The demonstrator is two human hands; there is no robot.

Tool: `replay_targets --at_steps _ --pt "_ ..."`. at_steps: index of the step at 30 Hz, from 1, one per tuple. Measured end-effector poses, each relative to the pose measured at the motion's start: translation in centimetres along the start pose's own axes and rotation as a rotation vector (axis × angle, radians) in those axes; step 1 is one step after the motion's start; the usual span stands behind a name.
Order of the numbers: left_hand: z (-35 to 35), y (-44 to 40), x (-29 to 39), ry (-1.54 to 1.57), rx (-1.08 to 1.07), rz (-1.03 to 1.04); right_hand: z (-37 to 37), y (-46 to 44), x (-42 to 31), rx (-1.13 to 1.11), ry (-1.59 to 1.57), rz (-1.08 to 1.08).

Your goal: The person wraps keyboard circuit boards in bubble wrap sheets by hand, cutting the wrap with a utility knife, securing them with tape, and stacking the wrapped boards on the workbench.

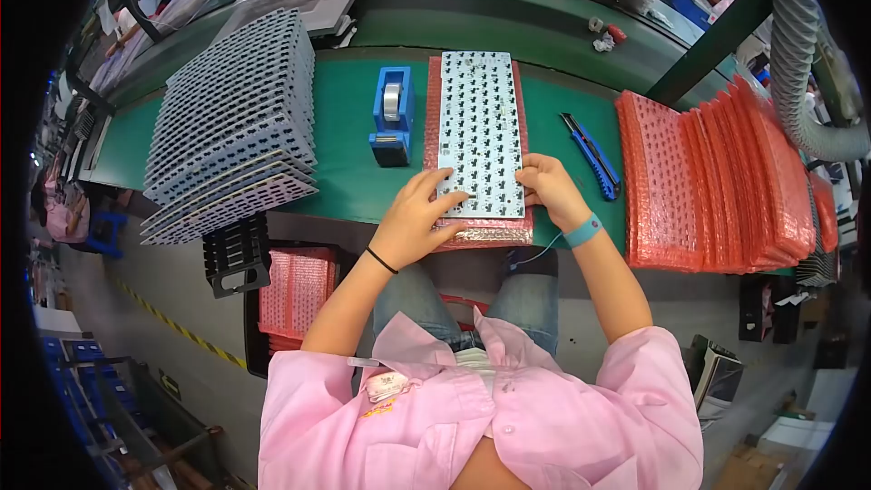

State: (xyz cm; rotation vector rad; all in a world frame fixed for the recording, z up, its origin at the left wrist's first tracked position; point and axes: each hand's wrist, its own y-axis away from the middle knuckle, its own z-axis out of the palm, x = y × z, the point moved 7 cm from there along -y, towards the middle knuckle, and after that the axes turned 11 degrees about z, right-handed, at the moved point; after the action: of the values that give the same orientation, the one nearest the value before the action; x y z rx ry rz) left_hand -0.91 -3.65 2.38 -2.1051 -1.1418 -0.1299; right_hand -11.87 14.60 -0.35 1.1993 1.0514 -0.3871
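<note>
A white keyboard circuit board (481,136) with rows of black marks lies lengthwise in front of me, on top of red bubble-wrap bags (434,109). My left hand (415,218) rests at its lower left corner, fingers spread over the edge and surface, thumb apart near the bubble wrap below. At the lower right edge, my right hand (551,189) pinches the board between thumb and curled fingers. A blue wristband with a cord circles my right wrist. Left of the board stands a blue tape dispenser (392,118); to the right lies a blue utility knife (592,159).
Boards stand in a leaning stack (236,118) at the left of the green table (349,191). Red bubble-wrapped boards (717,181) are packed at the right. Below the table, a bin holds more wrapped boards (298,290). A flexible hose (798,63) hangs at the upper right.
</note>
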Motion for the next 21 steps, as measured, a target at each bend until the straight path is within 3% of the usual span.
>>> replay_targets --at_steps 6,10,16,21 --pt "0.5 0.7 0.0 -0.007 0.005 0.011 -0.3 0.9 -0.6 0.177 0.408 -0.037" --pt "0.4 0.8 0.3 -0.025 0.002 0.026 -0.3 0.5 -1.0 0.326 0.946 -0.244" --pt "0.4 0.2 0.9 0.032 0.021 0.049 -2.2 5.4 -5.5 0.200 0.877 -0.205" --pt "-0.3 0.2 0.8 -0.037 0.007 0.046 -3.1 10.3 -10.5 -0.040 0.548 -0.352"
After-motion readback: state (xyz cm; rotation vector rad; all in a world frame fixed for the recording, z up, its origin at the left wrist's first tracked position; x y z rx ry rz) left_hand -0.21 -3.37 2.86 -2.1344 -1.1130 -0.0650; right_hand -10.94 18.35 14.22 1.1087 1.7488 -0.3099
